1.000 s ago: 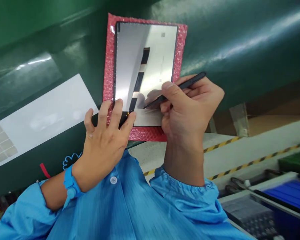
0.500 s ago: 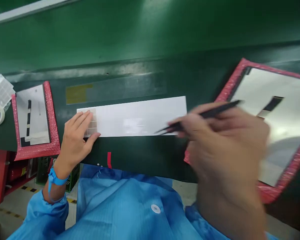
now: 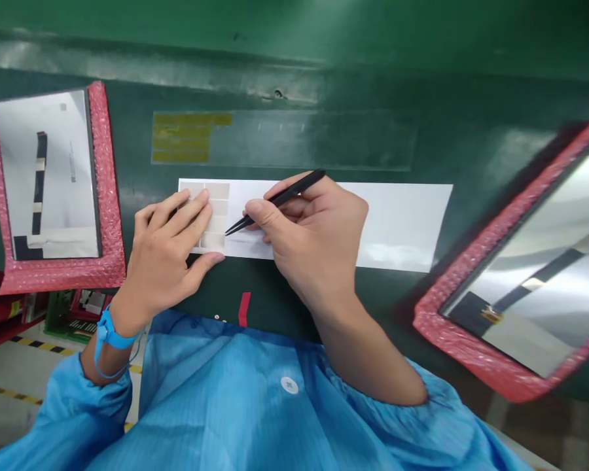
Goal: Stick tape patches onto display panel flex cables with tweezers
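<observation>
My left hand point(image 3: 169, 245) lies flat with fingers spread on the left end of a long white sheet point(image 3: 397, 226). Under and beside its fingers are several pale beige rectangular stickers point(image 3: 216, 207) in rows. Between the fingers of my right hand point(image 3: 319, 242) is a pair of black tweezers point(image 3: 285, 197), held like a pen. The tweezers' tips point down left and meet the right edge of the lowest sticker; whether they grip it I cannot tell.
Behind the white sheet lies a clear strip point(image 3: 314, 140) with yellow tape pieces point(image 3: 181, 137) at its left. Display panels on pink bubble wrap lie at left point(image 3: 110, 196) and right point(image 3: 451, 353). A red tape mark point(image 3: 244, 309) is near the table's front edge.
My right hand has swung left with the tweezers, from the sheet's right end to the stickers. My left hand stays on the sheet. The whole view has shifted.
</observation>
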The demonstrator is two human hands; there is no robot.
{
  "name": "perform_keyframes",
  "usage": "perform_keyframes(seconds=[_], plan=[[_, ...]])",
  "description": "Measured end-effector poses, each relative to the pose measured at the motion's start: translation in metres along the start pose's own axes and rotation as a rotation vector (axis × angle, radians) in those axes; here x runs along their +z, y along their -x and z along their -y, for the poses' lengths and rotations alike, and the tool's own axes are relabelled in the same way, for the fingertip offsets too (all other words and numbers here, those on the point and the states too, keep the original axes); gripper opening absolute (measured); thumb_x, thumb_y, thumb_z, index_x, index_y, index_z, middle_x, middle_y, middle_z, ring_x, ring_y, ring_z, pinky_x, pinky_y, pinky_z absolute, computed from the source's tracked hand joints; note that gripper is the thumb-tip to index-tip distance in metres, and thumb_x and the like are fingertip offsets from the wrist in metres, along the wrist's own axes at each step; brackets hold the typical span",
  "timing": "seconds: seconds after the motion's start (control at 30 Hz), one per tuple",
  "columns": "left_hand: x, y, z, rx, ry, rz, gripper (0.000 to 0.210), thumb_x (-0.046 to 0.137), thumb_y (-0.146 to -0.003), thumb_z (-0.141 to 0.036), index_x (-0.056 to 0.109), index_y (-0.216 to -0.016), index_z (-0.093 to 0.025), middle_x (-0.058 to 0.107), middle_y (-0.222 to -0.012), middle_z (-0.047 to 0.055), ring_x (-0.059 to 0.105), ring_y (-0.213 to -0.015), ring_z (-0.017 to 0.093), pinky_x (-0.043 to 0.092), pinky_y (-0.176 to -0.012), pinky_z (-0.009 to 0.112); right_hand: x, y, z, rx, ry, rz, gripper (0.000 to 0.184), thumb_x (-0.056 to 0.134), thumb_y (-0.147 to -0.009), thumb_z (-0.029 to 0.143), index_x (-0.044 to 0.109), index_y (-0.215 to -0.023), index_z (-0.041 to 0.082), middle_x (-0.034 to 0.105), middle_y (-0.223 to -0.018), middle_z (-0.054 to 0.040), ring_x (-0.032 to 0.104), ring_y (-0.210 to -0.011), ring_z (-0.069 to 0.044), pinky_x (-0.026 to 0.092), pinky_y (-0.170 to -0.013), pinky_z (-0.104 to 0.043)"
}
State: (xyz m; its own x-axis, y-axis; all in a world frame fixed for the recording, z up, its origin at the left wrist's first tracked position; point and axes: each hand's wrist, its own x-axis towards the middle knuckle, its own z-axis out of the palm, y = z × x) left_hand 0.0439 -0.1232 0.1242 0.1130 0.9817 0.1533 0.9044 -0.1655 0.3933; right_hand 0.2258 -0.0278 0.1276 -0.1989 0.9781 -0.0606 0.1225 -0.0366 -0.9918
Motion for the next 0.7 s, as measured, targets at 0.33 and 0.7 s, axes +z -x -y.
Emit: perform_keyframes(seconds=[0.33, 0.7], plan=[[0.002, -0.001, 0.000, -0.009, 0.000, 0.014, 0.058, 0.064, -0.103, -0.053, 0.056, -0.150, -0.020, 0.059, -0.157, 0.010, 0.049, -0.148, 0.034, 0.033, -0.114, 0.050, 0.003, -0.013, 0.006, 0.053, 0.210, 0.103, 0.022, 0.084, -0.084, 0.023, 0.063, -0.083, 0.022, 0.070, -0.068, 0.0010, 0.072, -0.061, -0.022, 0.055, -0.056, -0.032], [0.001, -0.001, 0.001, -0.029, 0.015, 0.016, 0.060, 0.068, -0.099, -0.054, 0.056, -0.151, -0.027, 0.058, -0.158, 0.007, 0.050, -0.148, 0.032, 0.033, -0.116, 0.049, 0.009, -0.018, 0.009, 0.115, 0.185, 0.214, 0.023, 0.083, -0.087, 0.022, 0.060, -0.083, 0.022, 0.067, -0.070, 0.0014, 0.066, -0.060, -0.019, 0.054, -0.058, -0.031]])
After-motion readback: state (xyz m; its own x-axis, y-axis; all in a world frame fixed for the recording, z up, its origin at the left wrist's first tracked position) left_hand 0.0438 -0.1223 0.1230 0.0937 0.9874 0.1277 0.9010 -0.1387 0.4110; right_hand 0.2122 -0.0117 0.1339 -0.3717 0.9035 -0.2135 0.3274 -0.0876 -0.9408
